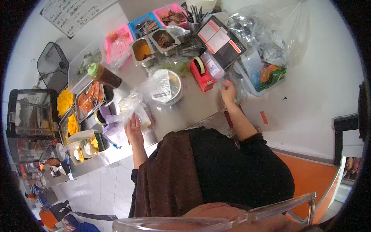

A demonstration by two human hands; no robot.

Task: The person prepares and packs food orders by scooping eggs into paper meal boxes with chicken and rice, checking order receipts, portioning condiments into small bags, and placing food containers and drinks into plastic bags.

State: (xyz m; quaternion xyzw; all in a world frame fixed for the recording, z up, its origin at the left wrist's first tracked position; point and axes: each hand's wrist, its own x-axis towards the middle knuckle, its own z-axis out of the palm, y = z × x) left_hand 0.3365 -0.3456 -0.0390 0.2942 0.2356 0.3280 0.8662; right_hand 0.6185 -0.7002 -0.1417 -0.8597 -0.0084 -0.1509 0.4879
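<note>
My left hand [134,132] is at the counter's near edge with its fingers stretched out, against a clear plastic bag [135,108] with pale contents. My right hand [228,92] has its fingers curled in beside the red tape dispenser [203,79], near some clear plastic; whatever is in the fingers is too small to make out. Between the hands, a round white-rimmed tub [176,87] stands in clear plastic, with a printed receipt [162,88] lying over it. A purple tape dispenser [110,119] is left of my left hand.
Metal trays of yellow pieces [65,101] and sliced tomatoes [92,99] stand on the left, with a green-capped sauce bottle [105,76] behind. Sauce pans [141,50] and pink and blue baskets [145,25] line the back. A tablet [221,41] and a plastic bin [262,92] are at right.
</note>
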